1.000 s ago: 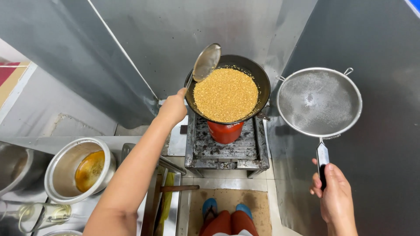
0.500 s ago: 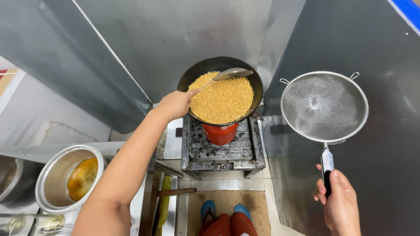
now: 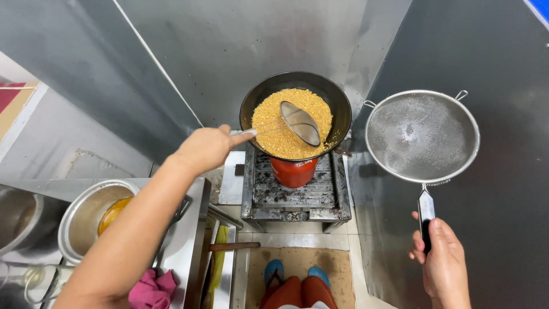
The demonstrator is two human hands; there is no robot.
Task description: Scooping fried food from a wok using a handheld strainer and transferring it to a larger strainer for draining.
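Skimmer (image 3: 300, 122) over wok (image 3: 295, 114), beyond gripping left hand (image 3: 203, 149)

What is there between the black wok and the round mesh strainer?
Nothing lies there. In the head view the stretch between the black wok and the mesh strainer shows only the grey metal wall behind.

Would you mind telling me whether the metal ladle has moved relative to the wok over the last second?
Yes. The ladle, held by the left hand, has come down from the wok's back-left rim to lie over the yellow grains at its middle.
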